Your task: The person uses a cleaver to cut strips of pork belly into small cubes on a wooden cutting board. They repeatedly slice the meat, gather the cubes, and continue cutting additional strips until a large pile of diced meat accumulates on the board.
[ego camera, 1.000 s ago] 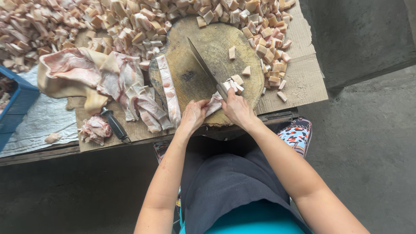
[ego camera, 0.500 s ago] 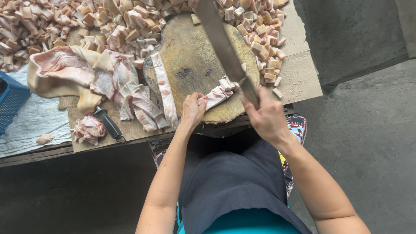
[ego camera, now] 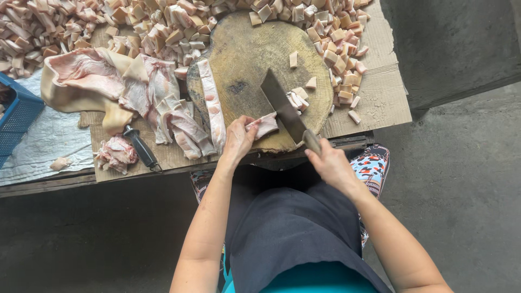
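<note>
Pinning a pork strip (ego camera: 264, 126) on the near edge of the round block (ego camera: 244, 54), the left hand (ego camera: 239, 138) curls its fingers over the meat, just beside the cleaver (ego camera: 282, 106), whose blade meets the strip's far end. The right hand (ego camera: 331, 163) is wrapped tight round the handle. Those fingertips sit close to the edge; a slip on greasy skin could nick them. Left of the block, a blue crate (ego camera: 16, 116) shows only a corner, contents hidden.

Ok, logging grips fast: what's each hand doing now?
Left hand: closed on the meat strip, pinning it to the chopping block.
Right hand: closed around the cleaver handle.
</note>
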